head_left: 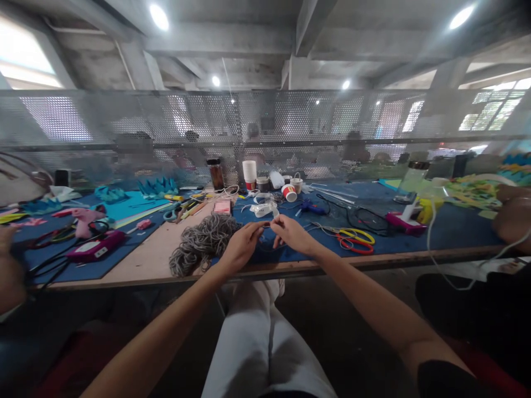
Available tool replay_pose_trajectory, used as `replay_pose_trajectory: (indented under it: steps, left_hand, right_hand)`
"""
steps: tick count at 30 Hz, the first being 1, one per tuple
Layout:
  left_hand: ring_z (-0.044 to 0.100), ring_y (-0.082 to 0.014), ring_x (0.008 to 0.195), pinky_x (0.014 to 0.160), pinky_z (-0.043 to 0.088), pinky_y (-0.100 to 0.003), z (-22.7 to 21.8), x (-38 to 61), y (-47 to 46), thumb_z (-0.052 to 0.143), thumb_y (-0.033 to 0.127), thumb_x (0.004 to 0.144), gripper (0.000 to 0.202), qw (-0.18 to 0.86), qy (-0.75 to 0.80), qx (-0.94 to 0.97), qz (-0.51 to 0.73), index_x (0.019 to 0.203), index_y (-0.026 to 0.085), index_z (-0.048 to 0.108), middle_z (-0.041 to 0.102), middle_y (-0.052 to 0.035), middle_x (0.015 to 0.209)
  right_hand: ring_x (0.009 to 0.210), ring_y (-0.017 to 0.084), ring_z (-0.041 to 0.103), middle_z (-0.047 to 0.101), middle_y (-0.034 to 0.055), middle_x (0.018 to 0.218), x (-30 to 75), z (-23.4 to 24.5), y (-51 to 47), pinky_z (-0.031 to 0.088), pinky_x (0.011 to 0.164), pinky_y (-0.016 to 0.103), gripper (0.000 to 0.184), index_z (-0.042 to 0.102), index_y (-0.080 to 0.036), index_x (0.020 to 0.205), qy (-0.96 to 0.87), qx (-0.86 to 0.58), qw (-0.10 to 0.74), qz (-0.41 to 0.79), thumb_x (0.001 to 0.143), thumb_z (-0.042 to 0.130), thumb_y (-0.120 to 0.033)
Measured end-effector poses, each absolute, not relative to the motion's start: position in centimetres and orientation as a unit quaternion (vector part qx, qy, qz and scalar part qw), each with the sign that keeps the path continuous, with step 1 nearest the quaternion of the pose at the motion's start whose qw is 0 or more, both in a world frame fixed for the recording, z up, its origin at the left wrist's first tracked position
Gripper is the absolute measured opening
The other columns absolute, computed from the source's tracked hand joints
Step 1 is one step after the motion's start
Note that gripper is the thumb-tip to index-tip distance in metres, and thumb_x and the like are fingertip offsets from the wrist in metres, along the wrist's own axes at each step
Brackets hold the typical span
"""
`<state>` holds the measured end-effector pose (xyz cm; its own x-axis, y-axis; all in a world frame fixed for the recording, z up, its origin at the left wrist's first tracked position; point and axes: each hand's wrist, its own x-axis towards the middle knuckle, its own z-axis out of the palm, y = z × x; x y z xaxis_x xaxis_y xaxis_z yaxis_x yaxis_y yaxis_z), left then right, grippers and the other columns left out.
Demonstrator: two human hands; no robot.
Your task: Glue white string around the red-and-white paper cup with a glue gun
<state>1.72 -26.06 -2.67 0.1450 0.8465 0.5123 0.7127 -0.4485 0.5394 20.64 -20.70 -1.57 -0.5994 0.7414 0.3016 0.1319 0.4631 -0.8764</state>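
My left hand (241, 245) and my right hand (292, 234) meet over the blue mat (415, 235) near the table's front edge. Both pinch something small and dark between fingertips; I cannot make out what it is. A heap of grey yarn (203, 243) lies just left of my left hand on the bare wood (153, 257). Yellow and red scissors (357, 239) lie to the right of my right hand.
A pink glue gun (96, 247) and blue felt pieces (133, 205) sit at the left. Cups (249, 171), a dark jar (216, 174) and a blue glue gun (311, 208) stand farther back. Other people's arms show at the left edge (8, 276) and right edge (512, 213). A mesh screen (265, 127) backs the table.
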Motion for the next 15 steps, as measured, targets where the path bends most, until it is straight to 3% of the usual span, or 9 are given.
replay_pose_trajectory:
  steps: [3, 6, 10, 13, 15]
  left_hand:
    - [0.067, -0.0187, 0.075, 0.076, 0.048, -0.028, -2.3, 1.8, -25.5, 0.039, 0.042, 0.099, 0.041, 0.122, 0.541, 0.735, 0.391, 0.117, 0.021, 0.069, 0.075, -0.0034, 0.090]
    - [0.065, -0.0185, 0.070, 0.073, 0.046, -0.027, -2.3, 1.7, -25.4, 0.039, 0.045, 0.098, 0.041, 0.133, 0.550, 0.732, 0.378, 0.103, 0.020, 0.072, 0.071, -0.0009, 0.072]
    - [0.066, -0.0187, 0.072, 0.074, 0.047, -0.027, -2.2, 1.6, -25.2, 0.041, 0.048, 0.097, 0.042, 0.182, 0.530, 0.715, 0.419, 0.097, 0.018, 0.071, 0.071, -0.0021, 0.074]
    - [0.069, -0.0197, 0.075, 0.076, 0.050, -0.029, -1.8, 1.4, -25.0, 0.043, 0.049, 0.096, 0.043, 0.241, 0.499, 0.691, 0.465, 0.103, 0.016, 0.069, 0.073, -0.0043, 0.078]
    - [0.069, -0.0203, 0.079, 0.078, 0.051, -0.029, -1.3, 1.3, -24.9, 0.045, 0.048, 0.095, 0.042, 0.248, 0.487, 0.684, 0.483, 0.102, 0.015, 0.070, 0.073, -0.0056, 0.081]
  right_hand:
    - [0.048, 0.012, 0.067, 0.072, 0.0026, 0.089, 20.2, -1.9, -21.3, 0.047, 0.046, 0.022, 0.017, 0.042, -0.022, 0.100, -0.738, -0.288, 0.333, 0.511, 0.098, 0.045, -0.038]
    - [0.043, 0.011, 0.062, 0.071, 0.0005, 0.071, 20.2, -1.6, -21.5, 0.042, 0.043, 0.019, 0.012, 0.041, -0.021, 0.098, -0.718, -0.284, 0.288, 0.566, 0.100, 0.040, -0.033]
    - [0.039, 0.008, 0.051, 0.062, -0.0051, 0.056, 20.8, -0.7, -20.8, 0.036, 0.042, 0.017, 0.010, 0.047, -0.019, 0.094, -0.707, -0.300, 0.324, 0.553, 0.097, 0.043, -0.028]
    - [0.046, 0.007, 0.053, 0.066, -0.0021, 0.072, 21.2, -0.8, -20.1, 0.040, 0.048, 0.019, 0.011, 0.051, -0.018, 0.096, -0.728, -0.313, 0.360, 0.492, 0.095, 0.050, -0.029]
    - [0.060, 0.010, 0.059, 0.068, 0.0017, 0.087, 21.2, -1.3, -20.0, 0.045, 0.058, 0.022, 0.015, 0.057, -0.017, 0.099, -0.784, -0.305, 0.333, 0.425, 0.092, 0.057, -0.031]
